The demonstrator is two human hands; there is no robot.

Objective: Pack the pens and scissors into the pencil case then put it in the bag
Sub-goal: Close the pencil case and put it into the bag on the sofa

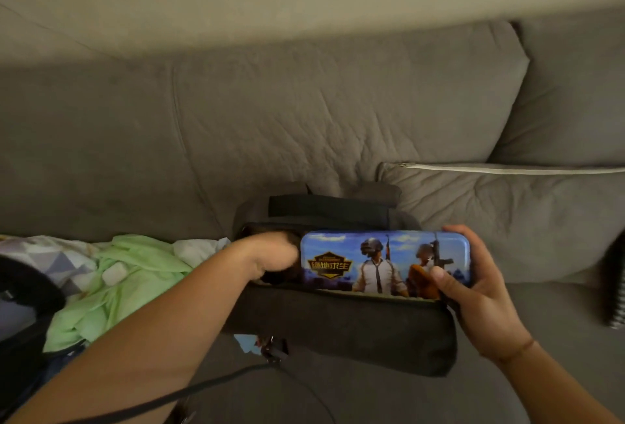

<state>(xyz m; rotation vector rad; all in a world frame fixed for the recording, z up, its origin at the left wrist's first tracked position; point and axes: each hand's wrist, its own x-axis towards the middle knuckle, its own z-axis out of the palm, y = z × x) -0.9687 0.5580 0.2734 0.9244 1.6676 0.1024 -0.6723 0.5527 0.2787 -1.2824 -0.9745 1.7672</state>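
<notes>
A blue tin pencil case (372,254) with game artwork on its closed lid lies lengthwise in the open top of a dark grey bag (338,325) on the sofa seat. Its lower edge is sunk behind the bag's near rim. My right hand (473,295) grips the case's right end, thumb on the lid and fingers round the far side. My left hand (270,254) is curled at the left end of the bag's opening and holds its edge, with the fingers hidden inside. No pens or scissors are in sight.
The bag's black strap (203,386) trails toward me across the seat. To the left lie a green cloth (142,264), a small white case (113,273) and a patterned fabric (50,261). A grey pillow with a zipper (507,207) leans at the right, and a dark ribbed object (614,288) is at the right edge.
</notes>
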